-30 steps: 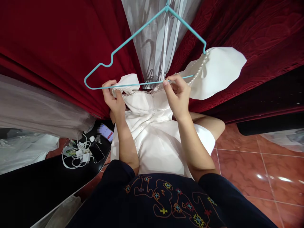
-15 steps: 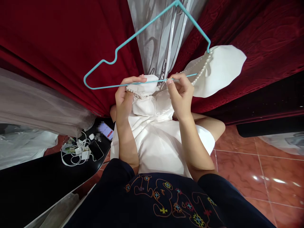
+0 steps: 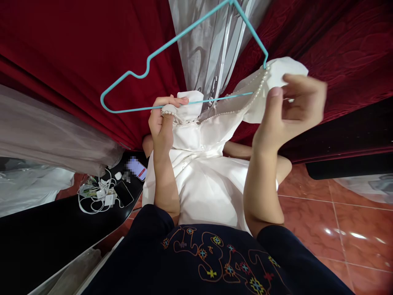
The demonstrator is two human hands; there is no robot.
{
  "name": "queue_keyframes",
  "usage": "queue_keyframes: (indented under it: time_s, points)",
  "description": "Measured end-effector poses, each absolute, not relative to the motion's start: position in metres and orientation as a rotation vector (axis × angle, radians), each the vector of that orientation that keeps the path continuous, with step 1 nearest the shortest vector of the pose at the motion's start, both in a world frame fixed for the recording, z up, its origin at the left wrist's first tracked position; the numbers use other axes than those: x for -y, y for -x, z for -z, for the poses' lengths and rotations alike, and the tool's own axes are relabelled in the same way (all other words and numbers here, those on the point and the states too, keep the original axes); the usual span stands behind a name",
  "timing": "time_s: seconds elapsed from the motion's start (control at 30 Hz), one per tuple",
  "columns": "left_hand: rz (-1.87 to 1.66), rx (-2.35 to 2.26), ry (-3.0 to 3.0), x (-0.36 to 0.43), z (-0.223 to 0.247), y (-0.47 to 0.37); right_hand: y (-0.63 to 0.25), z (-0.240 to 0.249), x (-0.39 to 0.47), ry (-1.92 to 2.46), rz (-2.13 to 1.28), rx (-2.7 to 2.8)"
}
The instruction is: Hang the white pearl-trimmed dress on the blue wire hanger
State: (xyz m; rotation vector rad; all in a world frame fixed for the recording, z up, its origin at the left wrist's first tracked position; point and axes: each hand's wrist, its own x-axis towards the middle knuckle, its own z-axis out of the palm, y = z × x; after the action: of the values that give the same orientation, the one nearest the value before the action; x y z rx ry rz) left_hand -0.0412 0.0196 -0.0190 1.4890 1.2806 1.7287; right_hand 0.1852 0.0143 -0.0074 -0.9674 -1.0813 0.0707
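The left hand [image 3: 163,129] pinches the white dress [image 3: 208,180] on the lap by its pearly edge. The blue hanger [image 3: 135,109] lies sideways, one end at the big sleeve [image 3: 284,66], near the right hand [image 3: 288,110]; its thumb and fingers are apart.

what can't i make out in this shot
All in the head view:
- Hook of the hanger: cut off by the top edge.
- Hanger's right lower corner: hidden by the right sleeve.
- Right hand: motion-blurred, so whether it touches that sleeve is unclear.
- Writing on the lit phone: too small, partly under a pixelated patch.
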Motion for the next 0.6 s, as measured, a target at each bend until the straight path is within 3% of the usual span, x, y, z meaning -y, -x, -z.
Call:
queue_keyframes:
  time_s: [0.13,0.27,0.47,0.6]
  points:
    - [-1.825,-1.083,-1.571,-0.016,0.017,0.043,-0.217,0.012,-0.033,1.105,0.123,1.347]
    - [-1.876,-0.865,-1.544,-0.016,0.015,0.047,-0.223,0.029,-0.052,1.133,0.027,1.456]
    - [-1.806,-1.002,-1.545,-0.009,0.009,0.052,-0.229,0.021,-0.066,1.082,-0.122,1.287]
    - [-1.767,-1.125,-1.477,-0.009,0.012,0.052,-0.264,0.02,-0.079,1.09,-0.034,1.159]
